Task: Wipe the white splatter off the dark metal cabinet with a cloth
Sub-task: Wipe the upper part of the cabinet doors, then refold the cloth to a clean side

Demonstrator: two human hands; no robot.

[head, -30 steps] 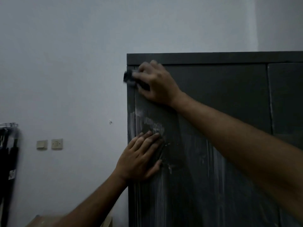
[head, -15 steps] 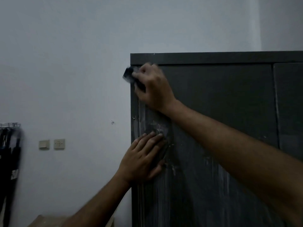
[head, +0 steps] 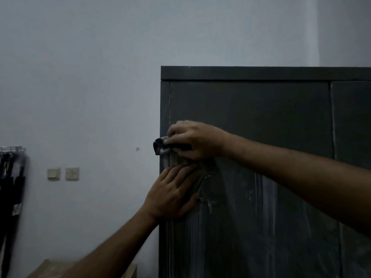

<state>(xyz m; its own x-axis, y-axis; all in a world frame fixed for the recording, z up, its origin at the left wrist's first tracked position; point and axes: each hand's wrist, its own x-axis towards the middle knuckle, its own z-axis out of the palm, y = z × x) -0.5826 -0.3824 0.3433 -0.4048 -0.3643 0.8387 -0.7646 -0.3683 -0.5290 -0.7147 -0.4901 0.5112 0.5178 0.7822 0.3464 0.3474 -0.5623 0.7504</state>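
My right hand (head: 192, 140) grips a small dark bunched cloth (head: 160, 146), fingers curled round it, and presses it against the left edge of the tall dark metal cabinet (head: 251, 109), about halfway down the part of the door I can see. A fold of the cloth pokes out past the cabinet's corner, over the pale wall (head: 80, 77). My left hand (head: 173, 194) lies flat on the door just below, fingers straight and spread, holding nothing, only bracing against the panel; its fingertips come close under my right hand.

As for progress, the upper stretch of the door, above my right hand, looks dark and clean. Below that the white splatter (head: 261, 187) is plain to see: pale vertical streaks and a hazy smear run down the door to the right of my left hand, with small bright flecks (head: 208, 203) close to my fingers. More faint streaking shows toward the bottom of the view. So I judge the top portion done and the middle and lower portions left, which is the larger share of what shows. The light is dim, so fine residue up top may escape me.

On the wall to the left sit two small beige switch plates (head: 63, 173).
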